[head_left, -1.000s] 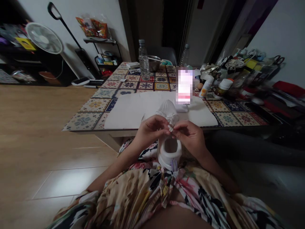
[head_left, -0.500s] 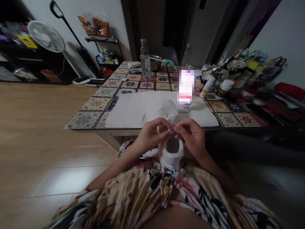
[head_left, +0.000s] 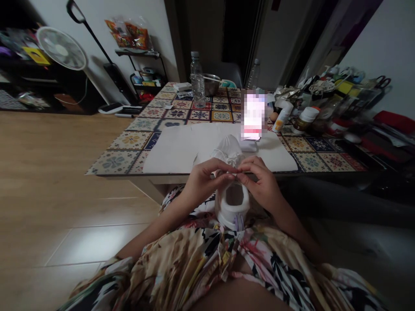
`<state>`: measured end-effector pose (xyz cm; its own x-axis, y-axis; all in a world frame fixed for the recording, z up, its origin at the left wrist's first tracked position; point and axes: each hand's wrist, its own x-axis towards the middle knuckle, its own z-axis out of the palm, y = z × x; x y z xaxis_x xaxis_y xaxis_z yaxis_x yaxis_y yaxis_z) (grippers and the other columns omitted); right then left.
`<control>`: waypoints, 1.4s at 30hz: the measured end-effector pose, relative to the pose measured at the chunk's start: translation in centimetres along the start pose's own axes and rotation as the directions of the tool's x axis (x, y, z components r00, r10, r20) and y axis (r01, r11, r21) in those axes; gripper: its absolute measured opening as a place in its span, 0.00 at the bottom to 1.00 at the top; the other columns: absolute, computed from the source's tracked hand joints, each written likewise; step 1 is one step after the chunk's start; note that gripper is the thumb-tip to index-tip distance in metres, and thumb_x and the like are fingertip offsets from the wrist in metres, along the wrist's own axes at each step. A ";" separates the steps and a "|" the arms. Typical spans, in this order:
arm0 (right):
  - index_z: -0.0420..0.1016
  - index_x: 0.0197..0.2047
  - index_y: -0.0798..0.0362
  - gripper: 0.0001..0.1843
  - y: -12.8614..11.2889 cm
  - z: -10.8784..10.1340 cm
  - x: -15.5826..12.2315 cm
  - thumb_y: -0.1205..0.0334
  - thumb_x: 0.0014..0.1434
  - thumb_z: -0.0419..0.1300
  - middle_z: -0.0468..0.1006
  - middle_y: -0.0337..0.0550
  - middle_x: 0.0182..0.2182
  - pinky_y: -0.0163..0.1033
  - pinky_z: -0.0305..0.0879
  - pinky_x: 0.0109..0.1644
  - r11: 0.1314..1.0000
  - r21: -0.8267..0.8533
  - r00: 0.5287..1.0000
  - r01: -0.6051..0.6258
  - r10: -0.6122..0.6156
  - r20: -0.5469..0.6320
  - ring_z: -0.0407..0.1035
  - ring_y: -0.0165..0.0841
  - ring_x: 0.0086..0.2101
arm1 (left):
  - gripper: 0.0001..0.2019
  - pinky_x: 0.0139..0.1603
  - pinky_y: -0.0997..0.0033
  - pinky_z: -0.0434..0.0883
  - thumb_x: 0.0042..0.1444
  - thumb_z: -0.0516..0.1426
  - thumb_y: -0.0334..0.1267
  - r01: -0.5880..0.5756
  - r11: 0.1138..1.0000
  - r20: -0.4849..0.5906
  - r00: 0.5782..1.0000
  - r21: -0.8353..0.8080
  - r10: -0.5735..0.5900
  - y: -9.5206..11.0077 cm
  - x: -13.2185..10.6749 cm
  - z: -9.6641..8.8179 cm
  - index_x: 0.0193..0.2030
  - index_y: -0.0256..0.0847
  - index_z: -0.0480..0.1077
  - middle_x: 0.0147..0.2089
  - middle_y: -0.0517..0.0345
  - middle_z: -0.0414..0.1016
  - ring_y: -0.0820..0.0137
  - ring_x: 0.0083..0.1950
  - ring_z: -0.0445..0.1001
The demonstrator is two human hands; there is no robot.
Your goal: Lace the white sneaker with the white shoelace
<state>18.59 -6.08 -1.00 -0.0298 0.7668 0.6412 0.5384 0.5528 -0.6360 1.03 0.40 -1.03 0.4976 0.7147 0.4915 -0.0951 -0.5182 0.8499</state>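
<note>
inwardly angled, both hands meet over the white shoe — pinched narrow, any hold unclear.

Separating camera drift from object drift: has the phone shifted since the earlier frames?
No. The phone shows no visible shift either way against the patterned table; the whole view drifts slightly.

You face a table topped in a patchwork-tile pattern, with a grey chair back beyond its far edge. Behind that, a dark doorway splits the pale left wall from the right wall. To your left, tan wood-look floor carries a whitish glare and runs to a black cabinet. The light around you is dim.
</note>
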 end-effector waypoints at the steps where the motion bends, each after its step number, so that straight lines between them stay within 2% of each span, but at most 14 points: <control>1: 0.75 0.38 0.49 0.03 0.2 0.1 0.0 0.62 0.63 0.60 0.73 0.42 0.37 0.44 0.65 0.49 0.997 0.060 0.999 -0.045 0.044 0.019 0.68 0.36 0.43 | 0.02 0.40 0.69 0.70 0.53 0.64 0.35 0.002 1.000 -0.004 1.000 0.000 -0.002 0.0 0.0 0.0 0.32 0.40 0.79 0.33 0.55 0.81 0.70 0.36 0.75; 8: 0.74 0.35 0.50 0.08 0.4 0.6 0.0 0.54 0.61 0.62 0.70 0.36 0.32 0.38 0.63 0.44 0.830 0.428 0.933 -0.358 0.299 0.201 0.66 0.31 0.36 | 0.03 0.39 0.71 0.70 0.52 0.64 0.35 0.078 0.993 -0.036 0.996 -0.094 -0.081 0.2 0.0 0.3 0.30 0.39 0.78 0.32 0.56 0.80 0.71 0.34 0.75; 11: 0.74 0.34 0.50 0.09 0.1 0.4 0.1 0.53 0.61 0.61 0.69 0.36 0.31 0.37 0.63 0.42 0.773 0.475 0.907 -0.419 0.338 0.251 0.66 0.30 0.34 | 0.03 0.37 0.72 0.70 0.50 0.65 0.35 0.122 0.981 -0.040 0.991 -0.152 -0.130 0.4 0.1 0.4 0.28 0.39 0.78 0.30 0.57 0.80 0.72 0.33 0.74; 13: 0.74 0.36 0.50 0.08 0.1 0.2 0.1 0.55 0.61 0.59 0.70 0.37 0.32 0.37 0.63 0.42 0.800 0.447 0.913 -0.400 0.306 0.269 0.67 0.31 0.35 | 0.04 0.35 0.73 0.70 0.48 0.66 0.36 0.181 0.957 -0.035 0.980 -0.227 -0.194 0.5 0.2 0.4 0.28 0.39 0.78 0.29 0.58 0.79 0.72 0.31 0.73; 16: 0.73 0.40 0.50 0.05 0.1 0.0 0.2 0.60 0.60 0.60 0.72 0.39 0.35 0.39 0.65 0.44 0.928 0.291 0.957 -0.234 0.168 0.235 0.68 0.34 0.38 | 0.05 0.32 0.75 0.69 0.45 0.67 0.36 0.264 0.895 -0.006 0.959 -0.359 -0.285 0.4 0.4 0.5 0.28 0.39 0.78 0.27 0.60 0.78 0.74 0.29 0.72; 19: 0.71 0.41 0.49 0.06 -0.1 0.0 0.0 0.65 0.59 0.62 0.74 0.40 0.37 0.41 0.65 0.46 0.999 0.002 0.997 0.053 -0.053 0.056 0.69 0.35 0.40 | 0.06 0.32 0.77 0.69 0.43 0.68 0.36 0.302 0.857 0.025 0.947 -0.417 -0.321 0.2 0.5 0.5 0.27 0.39 0.77 0.26 0.62 0.77 0.76 0.28 0.71; 21: 0.71 0.43 0.48 0.07 -0.3 0.0 -0.1 0.67 0.61 0.61 0.76 0.41 0.38 0.43 0.64 0.48 0.947 -0.228 0.973 0.226 -0.229 0.010 0.70 0.36 0.42 | 0.07 0.32 0.77 0.69 0.42 0.69 0.37 0.316 0.854 0.032 0.943 -0.413 -0.333 0.2 0.6 0.5 0.27 0.39 0.77 0.26 0.62 0.77 0.76 0.27 0.71; 23: 0.71 0.46 0.47 0.09 -0.6 -0.1 -0.3 0.68 0.63 0.59 0.78 0.42 0.40 0.43 0.63 0.48 0.842 -0.403 0.929 0.359 -0.362 0.071 0.71 0.36 0.42 | 0.09 0.33 0.75 0.69 0.42 0.69 0.39 0.324 0.864 0.033 0.941 -0.386 -0.338 0.1 0.7 0.5 0.27 0.38 0.77 0.26 0.61 0.77 0.75 0.28 0.71; 26: 0.72 0.48 0.47 0.11 -1.0 -0.4 -0.3 0.71 0.65 0.57 0.80 0.42 0.42 0.43 0.62 0.48 0.739 -0.492 0.882 0.461 -0.445 0.158 0.71 0.35 0.43 | 0.12 0.35 0.72 0.71 0.42 0.69 0.44 0.329 0.886 0.041 0.942 -0.326 -0.334 0.2 0.9 0.4 0.27 0.38 0.77 0.27 0.58 0.78 0.72 0.29 0.72; 28: 0.72 0.45 0.47 0.10 -1.0 -0.5 -0.3 0.71 0.65 0.57 0.80 0.41 0.41 0.44 0.62 0.49 0.765 -0.448 0.882 0.463 -0.448 0.145 0.71 0.36 0.43 | 0.12 0.36 0.71 0.70 0.44 0.68 0.45 0.311 0.902 0.056 0.950 -0.300 -0.308 0.1 1.0 0.2 0.26 0.38 0.76 0.27 0.58 0.78 0.72 0.30 0.72; 31: 0.71 0.41 0.46 0.06 -0.7 -0.4 -0.1 0.67 0.65 0.57 0.79 0.41 0.38 0.46 0.61 0.50 0.874 -0.273 0.914 0.403 -0.398 0.074 0.69 0.37 0.42 | 0.12 0.36 0.71 0.69 0.49 0.66 0.45 0.245 0.941 0.071 0.970 -0.236 -0.234 -0.2 1.1 0.0 0.26 0.38 0.74 0.26 0.59 0.76 0.72 0.29 0.70; 34: 0.71 0.39 0.45 0.05 -0.3 -0.4 -0.1 0.61 0.67 0.55 0.77 0.41 0.35 0.48 0.62 0.49 0.948 -0.082 0.951 0.308 -0.304 0.059 0.68 0.39 0.41 | 0.11 0.37 0.70 0.68 0.53 0.63 0.42 0.109 0.990 0.020 0.994 -0.086 -0.108 -1.2 1.4 -0.2 0.26 0.39 0.72 0.28 0.58 0.74 0.71 0.31 0.70; 37: 0.70 0.36 0.46 0.09 0.0 -0.5 -0.2 0.55 0.68 0.54 0.75 0.40 0.31 0.48 0.62 0.47 0.971 0.068 0.969 0.228 -0.233 0.084 0.68 0.38 0.38 | 0.08 0.39 0.69 0.67 0.56 0.60 0.37 -0.036 0.995 -0.070 0.997 0.095 0.043 -2.5 1.7 -0.5 0.27 0.39 0.73 0.31 0.56 0.74 0.69 0.35 0.71; 42: 0.69 0.35 0.47 0.09 0.0 -0.7 -0.1 0.56 0.68 0.54 0.75 0.40 0.31 0.47 0.62 0.47 0.961 0.196 0.958 0.192 -0.227 0.173 0.69 0.36 0.36 | 0.06 0.42 0.67 0.67 0.57 0.60 0.33 -0.067 0.955 -0.093 0.991 0.288 0.098 -3.6 2.0 -0.7 0.28 0.40 0.74 0.32 0.54 0.75 0.65 0.40 0.71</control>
<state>19.16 -6.41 -0.81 -0.2966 0.6657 0.6847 0.3465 0.7431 -0.5724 1.74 4.01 -2.97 0.4035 0.7014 0.5876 0.1245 -0.6783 0.7242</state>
